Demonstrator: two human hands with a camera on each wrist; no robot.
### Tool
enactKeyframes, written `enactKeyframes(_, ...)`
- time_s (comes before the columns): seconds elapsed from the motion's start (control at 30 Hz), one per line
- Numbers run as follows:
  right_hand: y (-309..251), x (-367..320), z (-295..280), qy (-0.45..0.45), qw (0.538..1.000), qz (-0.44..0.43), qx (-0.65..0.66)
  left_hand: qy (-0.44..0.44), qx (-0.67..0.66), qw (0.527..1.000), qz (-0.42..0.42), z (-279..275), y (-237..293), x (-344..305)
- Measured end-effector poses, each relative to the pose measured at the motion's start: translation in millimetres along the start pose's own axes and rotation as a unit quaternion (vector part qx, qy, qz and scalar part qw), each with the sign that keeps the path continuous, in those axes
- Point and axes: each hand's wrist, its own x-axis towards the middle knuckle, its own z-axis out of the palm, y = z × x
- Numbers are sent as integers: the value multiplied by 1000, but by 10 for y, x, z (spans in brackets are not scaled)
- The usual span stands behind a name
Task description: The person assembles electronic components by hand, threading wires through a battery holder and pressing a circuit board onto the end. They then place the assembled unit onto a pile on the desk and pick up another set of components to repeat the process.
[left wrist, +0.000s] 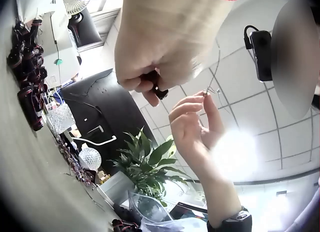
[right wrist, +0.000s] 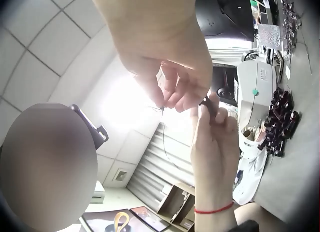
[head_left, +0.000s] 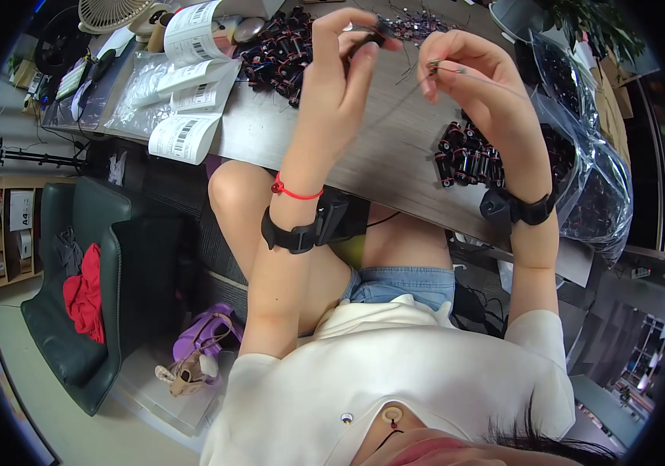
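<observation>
My left hand, with a red cord at its wrist, is raised over the table and grips a small black cylindrical part between thumb and fingers. Most of that part is hidden by the fingers. Facing it, my right hand pinches a tiny component with thin wire leads between thumb and fingertips. One long lead trails down from it in the right wrist view. A pile of black cylinders with red bands lies on the table below the right hand.
Another heap of black cylinders lies beyond the left forearm, beside label sheets. Small loose components are scattered at the back. A clear plastic bag stands at the right edge, near a potted plant. A green chair is at left.
</observation>
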Motion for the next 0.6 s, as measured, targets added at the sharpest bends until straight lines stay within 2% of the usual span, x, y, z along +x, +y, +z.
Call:
enactKeyframes(0.03, 2, 2, 22, -11, 1000, 9, -5, -1, -1, 1000, -1, 26, -22, -17)
enactKeyframes(0.13, 28, 1, 42, 10, 999, 9, -34, 28, 210, 977, 33, 57, -70, -49)
enactKeyframes(0.27, 76, -31, -14, 55, 995, 19, -80, -33, 253, 963, 89, -37, -28, -12)
enactKeyframes(0.3, 99, -31, -45, 70, 992, 26, -98, -30, 251, 963, 88, -25, -5, -8)
enactKeyframes(0.4, 53, -28, -15, 100, 985, 33, -138, -41, 143, 988, -31, 15, 133, -48)
enactKeyframes(0.47, 35, -40, 29, 115, 980, 40, -158, -36, 106, 993, -27, 53, 101, -69)
enactKeyframes(0.53, 39, -35, 84, 142, 962, 13, -232, -29, 40, 999, -13, 79, 73, -85)
enactKeyframes(0.6, 19, -56, 122, 153, 951, 0, -267, -31, 76, 997, 14, 71, 58, -67)
